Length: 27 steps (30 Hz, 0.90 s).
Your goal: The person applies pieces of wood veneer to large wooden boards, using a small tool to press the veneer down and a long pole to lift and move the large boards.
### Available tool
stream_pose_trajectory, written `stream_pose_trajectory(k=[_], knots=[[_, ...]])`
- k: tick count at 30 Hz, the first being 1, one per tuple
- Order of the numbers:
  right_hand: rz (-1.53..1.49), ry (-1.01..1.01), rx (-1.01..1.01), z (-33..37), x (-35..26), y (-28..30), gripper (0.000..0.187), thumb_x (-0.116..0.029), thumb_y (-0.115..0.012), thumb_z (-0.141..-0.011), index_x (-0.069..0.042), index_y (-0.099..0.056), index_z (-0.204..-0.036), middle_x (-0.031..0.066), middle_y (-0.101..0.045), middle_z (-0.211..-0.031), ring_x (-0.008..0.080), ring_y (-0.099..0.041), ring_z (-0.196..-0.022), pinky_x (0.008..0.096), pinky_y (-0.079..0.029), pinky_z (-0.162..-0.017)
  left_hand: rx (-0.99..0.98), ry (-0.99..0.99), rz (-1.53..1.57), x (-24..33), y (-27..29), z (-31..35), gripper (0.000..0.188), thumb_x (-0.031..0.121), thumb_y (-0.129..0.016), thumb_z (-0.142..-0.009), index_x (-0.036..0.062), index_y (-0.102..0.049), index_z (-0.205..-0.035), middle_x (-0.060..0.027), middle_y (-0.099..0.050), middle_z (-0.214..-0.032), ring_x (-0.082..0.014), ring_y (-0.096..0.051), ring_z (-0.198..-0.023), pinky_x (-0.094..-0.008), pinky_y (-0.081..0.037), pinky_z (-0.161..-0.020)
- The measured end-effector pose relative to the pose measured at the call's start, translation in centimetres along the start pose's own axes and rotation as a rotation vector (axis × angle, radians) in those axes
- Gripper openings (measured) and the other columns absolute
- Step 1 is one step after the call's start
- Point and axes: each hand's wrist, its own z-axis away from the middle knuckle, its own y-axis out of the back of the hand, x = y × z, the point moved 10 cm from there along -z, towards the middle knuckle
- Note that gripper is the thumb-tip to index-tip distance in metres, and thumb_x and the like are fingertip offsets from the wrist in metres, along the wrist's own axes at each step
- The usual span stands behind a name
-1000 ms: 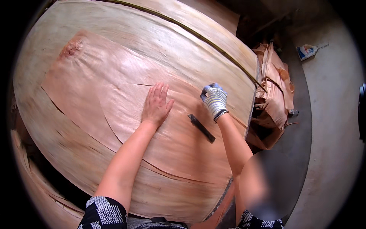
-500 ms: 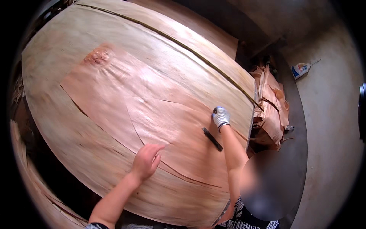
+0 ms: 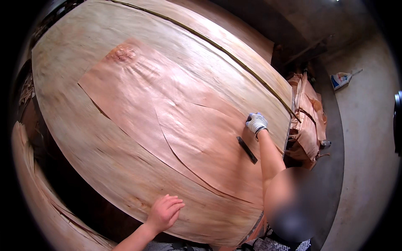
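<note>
A reddish wood veneer sheet lies wrinkled, with long curved slits or overlapping edges, over a large pale veneer sheet. My right hand, in a white-and-blue striped glove, is closed at the reddish sheet's far right edge; whatever its fingers grip is hidden. Just below it rests a short, dark, flat blade-like bar. Bare, my left hand is over the near part of the pale sheet, fingers loosely stretched, holding nothing.
A long thin dark strip crosses the pale sheet's far side. Beyond the right edge stands a bundle of veneer scraps. A small white-and-blue packet lies on the floor. Curved veneer rises at the left. A blurred patch covers the lower right.
My left hand has moved off the reddish sheet's near edge, back toward me. My right hand stays by the far right edge. The whole view has shifted slightly.
</note>
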Motion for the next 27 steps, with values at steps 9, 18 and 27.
stream_pose_trajectory(k=[9,18,27], knots=[[-0.153,0.127,0.180,-1.7,-7.7,3.2,0.029,-0.033,-0.072,-0.069,-0.016,-0.065,-0.091,0.0121,-0.056,-0.110,0.0286,-0.053,-0.104,0.0411,-0.043,-0.087,0.008,0.043,0.023,0.8,0.1,2.7,0.019,0.006,-0.062,-0.069,0.0075,-0.063,-0.088,-0.0063,-0.061,-0.092,-0.0234,-0.060,-0.088,-0.0368,-0.049,-0.079],[-0.099,0.110,0.248,-1.4,-9.0,3.7,0.029,-0.021,-0.067,-0.071,-0.018,-0.063,-0.100,0.0111,-0.058,-0.111,0.0291,-0.055,-0.102,0.0411,-0.045,-0.086,-0.022,0.077,0.080,0.0,0.4,4.1,0.018,0.005,-0.062,-0.070,0.0058,-0.064,-0.089,-0.0073,-0.062,-0.090,-0.0243,-0.060,-0.083,-0.0347,-0.049,-0.072],[-0.080,0.112,0.243,-2.3,-9.8,2.6,0.025,-0.006,-0.051,-0.078,-0.015,-0.058,-0.101,0.0109,-0.062,-0.101,0.0275,-0.057,-0.102,0.0430,-0.042,-0.083,-0.043,0.128,0.111,-0.9,0.9,5.7,0.018,0.006,-0.062,-0.071,0.0061,-0.064,-0.090,-0.0076,-0.063,-0.089,-0.0243,-0.060,-0.081,-0.0338,-0.049,-0.070]])
